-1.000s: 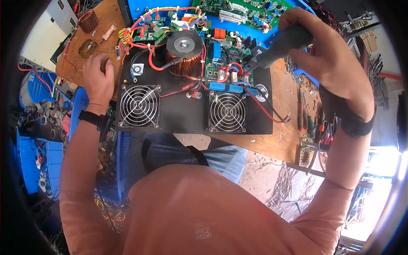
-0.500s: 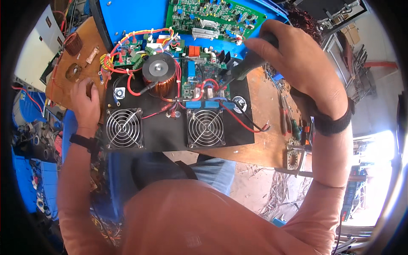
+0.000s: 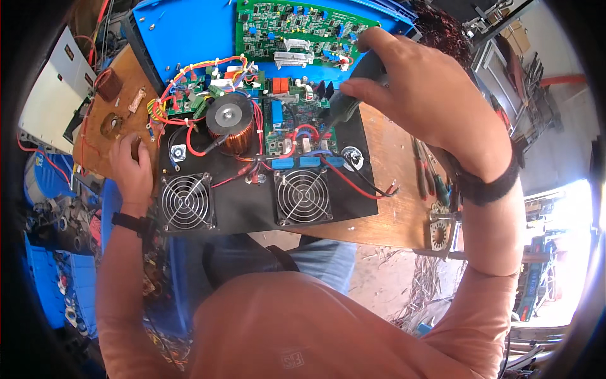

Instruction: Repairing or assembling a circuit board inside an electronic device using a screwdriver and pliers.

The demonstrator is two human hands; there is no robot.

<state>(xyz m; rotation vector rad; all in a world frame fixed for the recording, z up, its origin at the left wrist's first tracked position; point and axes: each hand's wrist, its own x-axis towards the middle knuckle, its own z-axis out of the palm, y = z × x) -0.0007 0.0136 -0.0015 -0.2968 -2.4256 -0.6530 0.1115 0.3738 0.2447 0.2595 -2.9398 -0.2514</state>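
Note:
My right hand [image 3: 435, 104] is closed round the dark handle of a screwdriver [image 3: 346, 106]. Its thin shaft slants down to the lower right of a green circuit board [image 3: 276, 140], among red and blue wires. The exact spot of its tip is hard to make out. That board sits on a black chassis [image 3: 246, 205], beside a copper-wound toroidal transformer [image 3: 238, 139] with a dark round cap. Two metal fan guards [image 3: 186, 201] line the chassis's near edge. My left hand [image 3: 134, 169] rests at the chassis's left side on the wooden table, fingers loosely bent and apart, seemingly holding nothing.
Behind the chassis stands a blue panel [image 3: 189, 38] carrying a larger green circuit board [image 3: 265, 35]. On the wooden table [image 3: 394, 221], pliers [image 3: 424, 174] and other hand tools lie to the right. A copper coil [image 3: 108, 85] sits at the far left.
The view has shifted slightly, so the chassis and boards appear moved a little. My right hand still grips the screwdriver at the same part of the board; my left hand stays put.

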